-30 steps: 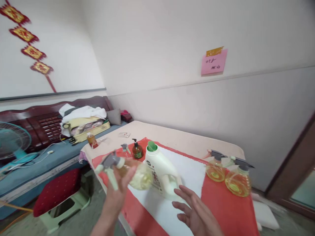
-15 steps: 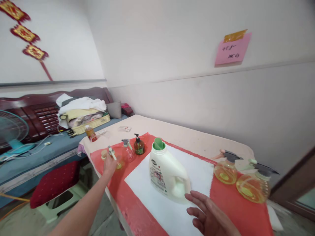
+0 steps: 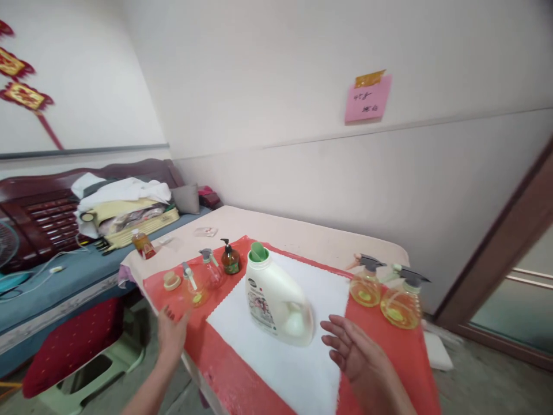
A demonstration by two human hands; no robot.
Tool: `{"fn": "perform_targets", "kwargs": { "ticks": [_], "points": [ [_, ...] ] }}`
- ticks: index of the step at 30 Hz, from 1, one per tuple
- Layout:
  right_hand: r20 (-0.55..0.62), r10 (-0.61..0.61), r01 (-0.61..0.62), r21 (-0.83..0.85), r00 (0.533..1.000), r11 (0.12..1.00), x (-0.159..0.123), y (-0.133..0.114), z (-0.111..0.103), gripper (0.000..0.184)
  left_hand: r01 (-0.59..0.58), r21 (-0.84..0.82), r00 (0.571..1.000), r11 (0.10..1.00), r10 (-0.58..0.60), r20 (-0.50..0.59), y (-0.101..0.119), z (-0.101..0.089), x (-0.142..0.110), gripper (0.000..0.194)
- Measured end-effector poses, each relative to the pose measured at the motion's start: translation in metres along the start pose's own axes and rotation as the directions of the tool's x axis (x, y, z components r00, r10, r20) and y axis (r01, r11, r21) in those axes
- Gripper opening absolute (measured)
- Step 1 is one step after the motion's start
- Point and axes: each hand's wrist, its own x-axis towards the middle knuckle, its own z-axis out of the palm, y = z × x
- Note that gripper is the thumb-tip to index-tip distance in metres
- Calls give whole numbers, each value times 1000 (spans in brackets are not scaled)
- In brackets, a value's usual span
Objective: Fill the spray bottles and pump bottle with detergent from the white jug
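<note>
My left hand (image 3: 170,337) hovers empty over the near-left edge of the red cloth (image 3: 389,351), fingers spread, just short of a small spray bottle (image 3: 193,286) with yellow liquid. My right hand (image 3: 360,360) is open and held flat to the right of a big white detergent jug (image 3: 276,300) with a green spout, not touching it. The jug stands on a white cloth (image 3: 298,357). Beside the small bottle are a clear pink sprayer (image 3: 210,271), a brown pump bottle (image 3: 229,259) and a loose cream cap (image 3: 171,280).
Two round yellow spray bottles (image 3: 365,282) (image 3: 400,302) stand at the table's right end. A small amber bottle (image 3: 141,244) sits at the far left corner. Left of the table are a red-cushioned stool (image 3: 69,349) and a bench with folded laundry (image 3: 125,204).
My left hand set the small spray bottle down at the left of the red cloth, let go of it and drew back toward me. My right hand stayed open near the jug.
</note>
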Motion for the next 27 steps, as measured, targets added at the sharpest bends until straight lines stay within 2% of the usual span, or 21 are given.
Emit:
{"fn": "perform_targets", "kwargs": {
  "ticks": [2,4,7,9,11,13,15,17,19,22,24,27],
  "points": [
    [-39,-84,81,-78,996,994,2,-1,-2,51,44,-53,999,998,-42,30,-2,0,-31,47],
    [-52,-141,132,-157,989,979,3,-1,-3,52,60,-109,996,992,-52,79,9,6,-60,46],
    [-43,-171,156,-234,984,960,5,-1,-1,52,32,-251,963,967,37,267,55,22,-95,47],
    [-29,-186,169,-292,982,941,7,-1,0,54,90,-364,920,927,62,387,95,34,-108,57],
    [3,-197,185,-354,980,917,9,-1,0,58,153,-429,915,890,37,402,130,46,-112,58],
    [54,-192,197,-418,980,887,11,1,0,63,239,-486,939,841,-72,337,152,58,-112,51],
    [110,-175,206,-485,978,850,15,5,0,67,324,-516,937,793,-192,293,159,70,-110,52],
    [176,-162,233,-548,971,803,20,10,1,67,377,-516,921,769,-254,294,156,82,-112,55],
    [248,-174,292,-600,953,745,27,16,4,67,407,-513,902,756,-244,356,151,91,-118,57],
    [321,-248,403,-658,914,636,38,23,9,64,431,-573,874,697,-165,457,149,96,-127,59],
    [328,-303,445,-699,895,560,43,25,13,56,424,-607,871,672,-120,476,152,95,-131,58],
    [302,-354,446,-764,885,466,44,24,14,41,404,-605,882,686,-118,456,159,89,-134,54]
  ]
}}
